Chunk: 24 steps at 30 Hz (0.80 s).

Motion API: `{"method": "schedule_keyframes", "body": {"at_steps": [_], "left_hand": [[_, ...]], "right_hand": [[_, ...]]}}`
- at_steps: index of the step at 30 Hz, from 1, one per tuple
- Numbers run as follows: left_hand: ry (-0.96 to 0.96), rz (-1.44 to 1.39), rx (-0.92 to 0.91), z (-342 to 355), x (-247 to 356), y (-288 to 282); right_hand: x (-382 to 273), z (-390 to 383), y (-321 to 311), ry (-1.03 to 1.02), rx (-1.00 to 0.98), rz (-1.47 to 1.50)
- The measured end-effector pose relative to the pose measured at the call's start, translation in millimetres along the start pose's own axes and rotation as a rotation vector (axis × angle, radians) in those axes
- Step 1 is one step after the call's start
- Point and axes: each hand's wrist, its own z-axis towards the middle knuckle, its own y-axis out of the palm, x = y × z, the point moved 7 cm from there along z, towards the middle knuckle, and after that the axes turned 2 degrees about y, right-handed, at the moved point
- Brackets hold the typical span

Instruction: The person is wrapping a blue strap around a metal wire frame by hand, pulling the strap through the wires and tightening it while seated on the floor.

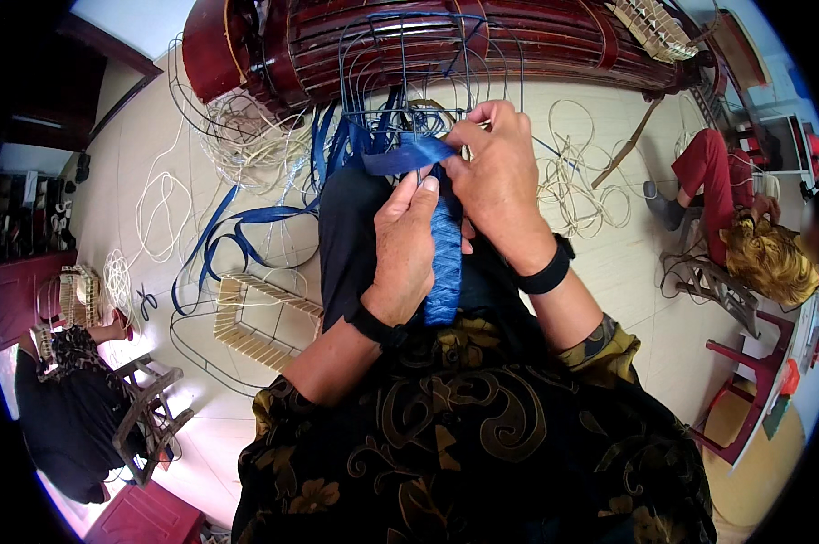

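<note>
In front of my lap stands a dark wire frame (406, 56) with rounded corners. From it a long piece wrapped in blue strip (444, 265) runs back toward my body. My left hand (402, 258) is closed around this piece, thumb on top near the end of the wrapping. A flat blue ribbon (400, 161) crosses just above that thumb. My right hand (502, 172) pinches the ribbon's right part between thumb and fingers. The ribbon's left end sticks out free. Part of the wrapped piece is hidden under my hands.
A dark red wooden bench (337, 50) stands ahead. Blue ribbons (237, 218) and tangled pale cord (246, 150) lie left, with a partly wrapped frame (228, 331) nearer. More cord (577, 186) lies right. Scissors (146, 299) are on the floor. People sit at both sides.
</note>
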Motion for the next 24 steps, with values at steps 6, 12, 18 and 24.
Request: {"method": "schedule_keyframes", "body": {"at_steps": [6,12,18,24], "left_hand": [[0.051,0.112,0.037,0.1,3.5,0.8],[-0.035,0.156,0.007,0.1,3.2,-3.9],[-0.047,0.133,-0.053,-1.4,4.2,-2.6],[-0.041,0.112,-0.090,-5.1,9.2,-4.0]], "right_hand": [[8.3,-4.3,16.5,0.136,0.015,-0.038],[42.5,-20.0,38.5,0.422,-0.225,0.793],[53.0,-24.3,64.8,0.544,-0.526,1.607],[52.7,-21.2,83.3,0.489,-0.734,1.918]]}}
